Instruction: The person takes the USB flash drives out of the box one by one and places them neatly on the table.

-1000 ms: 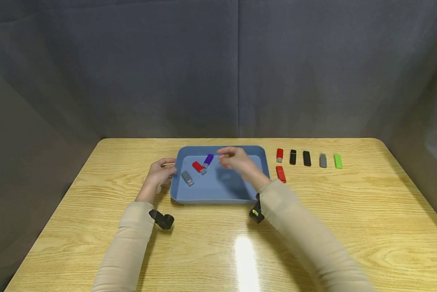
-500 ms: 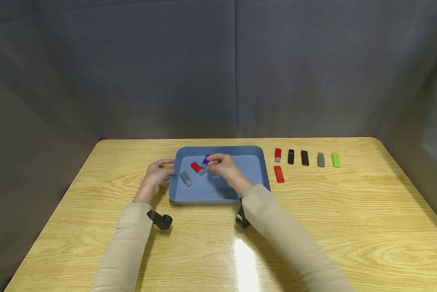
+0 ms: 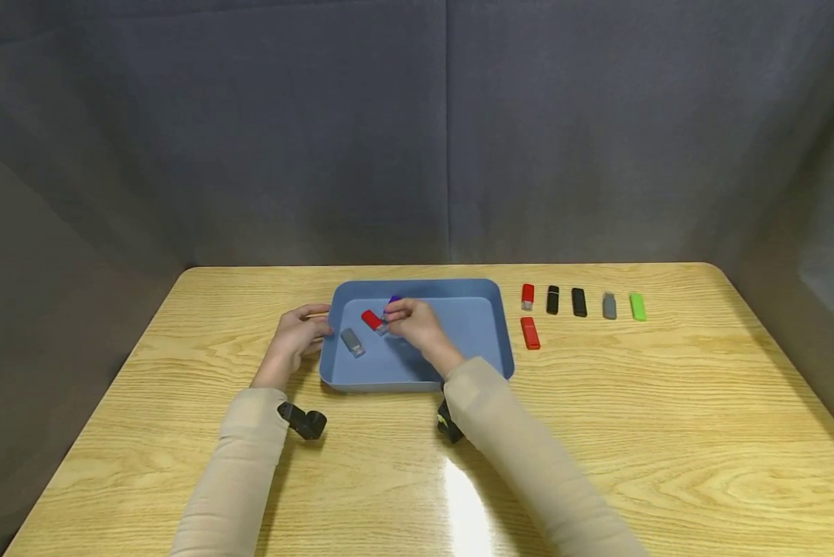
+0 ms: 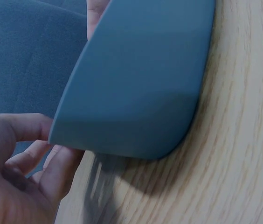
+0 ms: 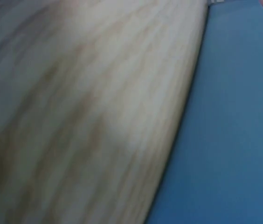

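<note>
In the head view my left hand (image 3: 302, 334) holds the left wall of a shallow blue tray (image 3: 452, 384); the left wrist view has its fingers at the tray's corner. My right hand (image 3: 420, 329) reaches down inside, its bent fingertips at the metal ends of a red USB stick (image 3: 371, 319) and a purple USB stick (image 3: 394, 299). The hand partly covers the purple one. Whether the fingers pinch either stick I cannot tell. A grey USB stick (image 3: 352, 343) lies nearer the tray's left wall. The right wrist view catches mostly tabletop and the tray's outer wall.
Right of the tray, a row on the wooden table (image 3: 598, 433) holds a red stick (image 3: 528, 297), two black ones (image 3: 552, 300), a grey one (image 3: 609, 305) and a green one (image 3: 637, 307). Another red stick (image 3: 531, 333) lies in front of the row. Dark curtains stand behind.
My right hand has moved left and down across the tray, from its middle to the red and purple sticks. My left hand has stayed at the tray's left wall.
</note>
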`<state>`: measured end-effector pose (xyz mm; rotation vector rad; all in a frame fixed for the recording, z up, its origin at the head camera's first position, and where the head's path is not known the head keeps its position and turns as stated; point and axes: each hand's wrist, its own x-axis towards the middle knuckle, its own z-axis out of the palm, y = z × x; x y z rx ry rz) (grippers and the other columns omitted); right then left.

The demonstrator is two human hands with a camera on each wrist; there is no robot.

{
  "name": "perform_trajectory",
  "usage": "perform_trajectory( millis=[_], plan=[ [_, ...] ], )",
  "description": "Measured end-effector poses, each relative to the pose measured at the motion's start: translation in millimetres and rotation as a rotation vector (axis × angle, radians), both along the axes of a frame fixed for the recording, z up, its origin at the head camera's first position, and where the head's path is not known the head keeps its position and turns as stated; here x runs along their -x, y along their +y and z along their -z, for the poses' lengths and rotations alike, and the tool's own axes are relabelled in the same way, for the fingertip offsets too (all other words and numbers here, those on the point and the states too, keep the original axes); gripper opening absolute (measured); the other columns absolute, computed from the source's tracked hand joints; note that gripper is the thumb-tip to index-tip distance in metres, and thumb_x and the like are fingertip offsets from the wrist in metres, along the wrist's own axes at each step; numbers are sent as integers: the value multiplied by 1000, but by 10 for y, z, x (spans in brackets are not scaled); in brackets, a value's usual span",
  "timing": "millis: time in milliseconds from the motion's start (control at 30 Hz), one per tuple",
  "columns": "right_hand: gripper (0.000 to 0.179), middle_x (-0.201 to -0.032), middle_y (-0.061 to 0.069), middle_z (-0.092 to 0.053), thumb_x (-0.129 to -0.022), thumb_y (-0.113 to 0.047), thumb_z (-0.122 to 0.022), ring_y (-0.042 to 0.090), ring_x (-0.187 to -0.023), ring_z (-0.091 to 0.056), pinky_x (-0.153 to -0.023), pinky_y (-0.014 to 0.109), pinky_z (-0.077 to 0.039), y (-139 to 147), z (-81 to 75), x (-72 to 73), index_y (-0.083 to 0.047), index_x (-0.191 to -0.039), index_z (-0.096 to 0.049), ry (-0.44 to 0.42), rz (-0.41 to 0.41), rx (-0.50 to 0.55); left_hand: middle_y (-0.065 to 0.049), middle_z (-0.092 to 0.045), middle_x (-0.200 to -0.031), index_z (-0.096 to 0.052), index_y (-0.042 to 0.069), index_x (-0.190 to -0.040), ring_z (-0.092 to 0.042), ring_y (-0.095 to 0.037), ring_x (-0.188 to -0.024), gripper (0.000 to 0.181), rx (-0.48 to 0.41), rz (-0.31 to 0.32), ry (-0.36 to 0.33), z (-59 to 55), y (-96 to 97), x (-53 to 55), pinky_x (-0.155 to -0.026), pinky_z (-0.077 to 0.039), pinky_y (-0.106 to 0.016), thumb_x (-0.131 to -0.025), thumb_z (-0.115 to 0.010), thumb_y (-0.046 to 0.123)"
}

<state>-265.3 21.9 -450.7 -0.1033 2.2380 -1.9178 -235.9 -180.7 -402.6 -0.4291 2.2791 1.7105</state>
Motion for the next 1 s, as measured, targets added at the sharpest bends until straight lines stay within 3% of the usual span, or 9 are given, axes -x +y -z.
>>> perform_trajectory(
  millis=[100,133,267,533,1000],
  plan=[
    [32,-95,16,-69,-76,10,-64,21,-83,-65,-68,27,-56,-42,-30,-31,2,-107,-68,6,18,-34,-20,-51,-139,-45,5,-141,-59,-9,-91,53,5,-1,-1,-3,-1,-9,-71,-51,-17,-89,-52,0],
    [33,-100,20,-68,-78,11,-63,23,-86,-64,-70,27,-56,-67,-146,-106,5,-110,-66,-23,38,-68,-20,-51,-139,-45,5,-141,-59,-9,-91,53,6,-2,-2,-3,-1,-12,-71,-51,-17,-89,-52,0],
    [33,-103,22,-66,-79,12,-61,19,-85,-61,-65,18,-50,-119,-270,-205,8,-111,-65,-23,69,-103,-20,-51,-139,-45,5,-141,-60,-10,-92,53,6,-4,0,1,-2,-17,-70,-51,-16,-89,-52,0],
    [30,-102,22,-67,-79,11,-64,22,-88,-62,-69,20,-53,-185,-252,-222,7,-108,-67,-11,102,-159,-20,-51,-139,-45,5,-140,-59,-9,-90,52,7,-3,-1,-1,-15,-21,-69,-50,-16,-89,-52,0],
    [18,-94,16,-70,-83,1,-67,24,-87,-63,-70,23,-52,-233,-270,-234,3,-102,-69,124,79,-450,-19,-52,-139,-46,6,-140,-60,-13,-97,53,16,2,0,5,-1,-4,-72,-50,-18,-88,-52,1]
  ],
)
